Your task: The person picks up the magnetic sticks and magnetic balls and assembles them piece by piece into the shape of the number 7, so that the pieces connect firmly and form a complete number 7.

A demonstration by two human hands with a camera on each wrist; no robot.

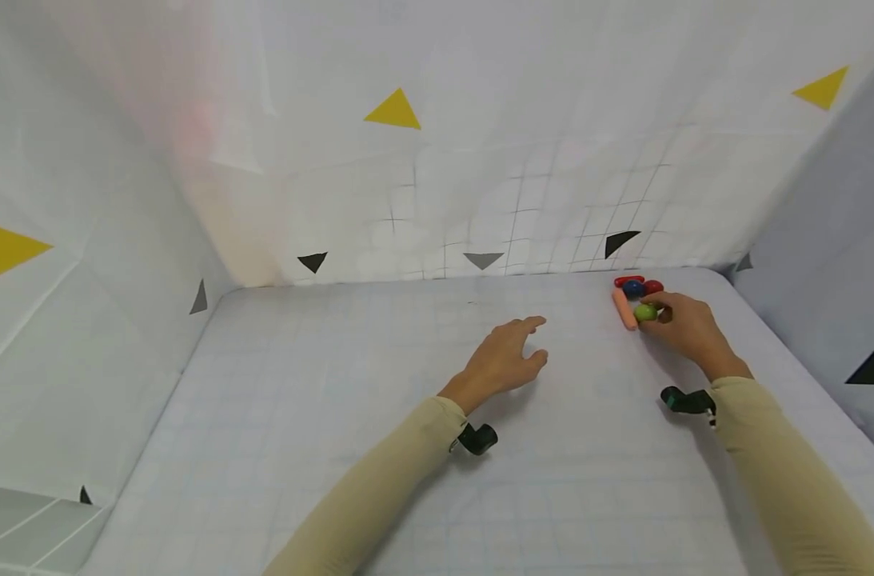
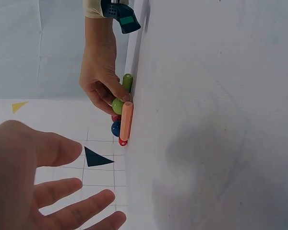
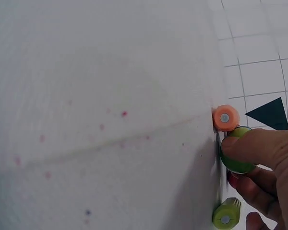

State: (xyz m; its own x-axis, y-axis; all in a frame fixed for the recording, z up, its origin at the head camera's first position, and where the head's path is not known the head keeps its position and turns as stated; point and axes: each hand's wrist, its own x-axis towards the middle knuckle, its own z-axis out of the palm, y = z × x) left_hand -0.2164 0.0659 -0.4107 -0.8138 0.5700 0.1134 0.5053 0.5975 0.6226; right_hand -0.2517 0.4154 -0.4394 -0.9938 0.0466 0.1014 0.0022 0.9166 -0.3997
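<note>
Nearest the front edge of the white gridded cloth-covered worktop (image 1: pixel 336 416), two arms in tan sleeves reach forward, each with a small dark wrist-worn camera mount, the left one (image 1: pixel 476 438) and the right one (image 1: pixel 687 399), sitting just behind the wrist. Around the middle of the worktop the left hand (image 1: pixel 507 358) hovers palm down with its fingers straight and loosely spread, holding nothing; the left wrist view shows those fingers (image 2: pixel 62 191) apart from one another and from the surface.

Farther on, towards the far right corner, the right hand (image 1: pixel 684 324) lies low over the cloth, its thumb and fingers curled to pinch a small glossy green ball (image 1: pixel 645 312). From the right wrist view the thumb covers part of the ball's top, and the other fingers wrap beneath it.

Just beside the ball, on its left, lies a smooth orange cylindrical rod (image 1: pixel 624 309), pointing towards the back wall and touching or almost touching the ball. A short green cylindrical rod (image 2: pixel 127 82) lies next to the fingers on the near side. Behind the ball cluster a dark blue ball (image 1: pixel 632 289), a red rod (image 1: pixel 628 280) and another red piece (image 1: pixel 652 286), close against the rear edge. Beyond them rises the white backdrop (image 1: pixel 480 160) printed with black and yellow triangles.
</note>
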